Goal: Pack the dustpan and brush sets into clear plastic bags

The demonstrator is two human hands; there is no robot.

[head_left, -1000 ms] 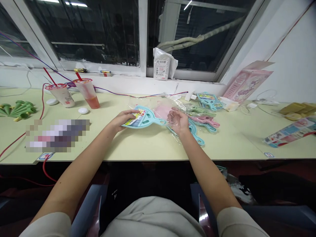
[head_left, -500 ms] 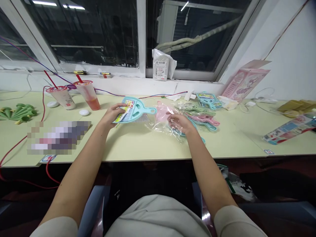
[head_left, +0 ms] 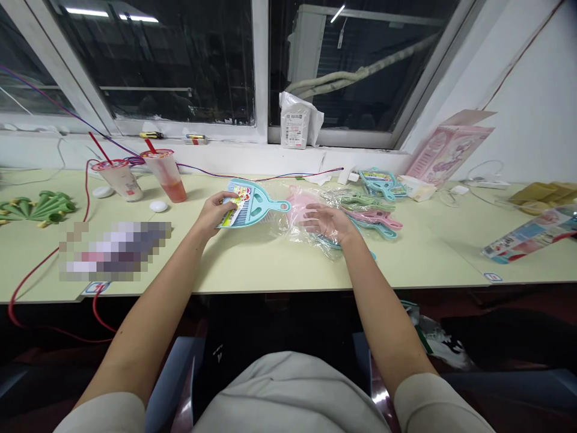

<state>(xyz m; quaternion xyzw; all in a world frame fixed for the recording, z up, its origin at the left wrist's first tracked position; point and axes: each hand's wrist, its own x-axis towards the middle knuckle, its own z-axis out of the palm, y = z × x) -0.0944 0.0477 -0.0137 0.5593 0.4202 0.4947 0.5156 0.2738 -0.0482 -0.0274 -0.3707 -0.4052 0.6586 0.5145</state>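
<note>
My left hand [head_left: 216, 211] grips the wide end of a light-blue dustpan [head_left: 259, 207], fingers on top over its printed label. The dustpan's ringed handle points right, toward the pile. Pale bristles show faintly beneath its right side. My right hand [head_left: 331, 222] has its fingers apart over a clear plastic bag [head_left: 293, 234], at the left side of a heap. A pink dustpan [head_left: 301, 203] lies there under the plastic. Beside it are bagged pieces with green handles [head_left: 365, 200], pink handles [head_left: 376, 218] and blue handles [head_left: 383, 230].
Two drink cups with red straws, one pale [head_left: 121, 180] and one reddish [head_left: 169, 177], stand at the back left. Green tube-like pieces [head_left: 33, 207] lie far left. Labelled blue dustpans [head_left: 383, 183] sit behind the heap, near a pink box [head_left: 453, 147]. A long printed pack [head_left: 527, 234] lies right.
The blue dustpan has turned flatter in my left hand, hiding most of the bristles below it. My right hand has shifted little, its fingers more spread over the plastic.
</note>
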